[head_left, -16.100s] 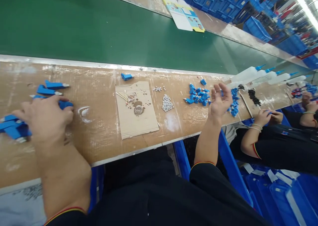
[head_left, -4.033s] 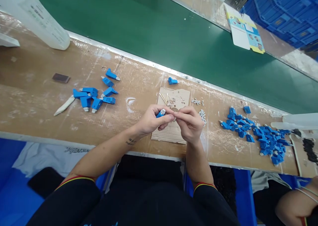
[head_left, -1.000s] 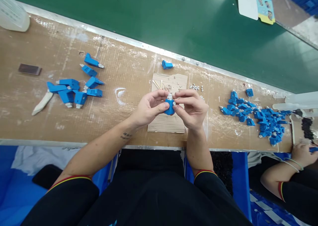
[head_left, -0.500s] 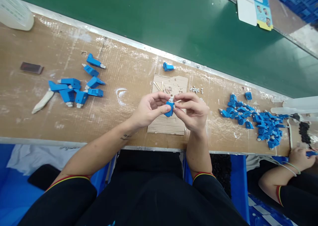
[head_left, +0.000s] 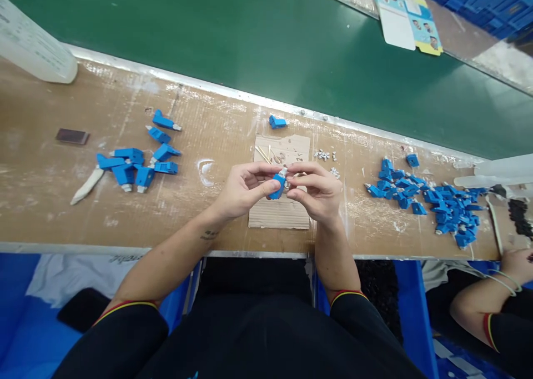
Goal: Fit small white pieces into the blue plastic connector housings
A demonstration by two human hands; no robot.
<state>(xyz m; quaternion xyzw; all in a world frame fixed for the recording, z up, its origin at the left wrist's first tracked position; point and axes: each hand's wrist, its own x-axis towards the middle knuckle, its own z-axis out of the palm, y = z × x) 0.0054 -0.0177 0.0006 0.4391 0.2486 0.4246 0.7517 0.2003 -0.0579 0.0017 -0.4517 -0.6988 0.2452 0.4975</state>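
Note:
My left hand point(head_left: 241, 189) pinches a small blue plastic part point(head_left: 277, 185) with a pale tip, held above a piece of cardboard point(head_left: 278, 212) on the wooden bench point(head_left: 208, 223). My right hand point(head_left: 317, 193) is closed in a pinch right at the part's pale tip; what its fingertips hold is too small to make out. Thin wooden sticks point(head_left: 264, 153) lie on the cardboard's far end. A heap of loose blue parts point(head_left: 433, 200) sits to the right, and a group of blue parts with pale tips point(head_left: 139, 156) lies to the left.
A green conveyor belt point(head_left: 233, 40) runs behind the bench. Small grey pieces point(head_left: 322, 155) lie beside the cardboard, a single blue part point(head_left: 277, 122) behind it. A white bottle point(head_left: 33, 48) stands far left, a dark flat block point(head_left: 72, 136) nearby. Another person's hand point(head_left: 516, 265) works at the right edge.
Both hands have stayed together over the cardboard; the blue part has been turned and now tilts with its pale tip toward the right hand. The view has shifted slightly.

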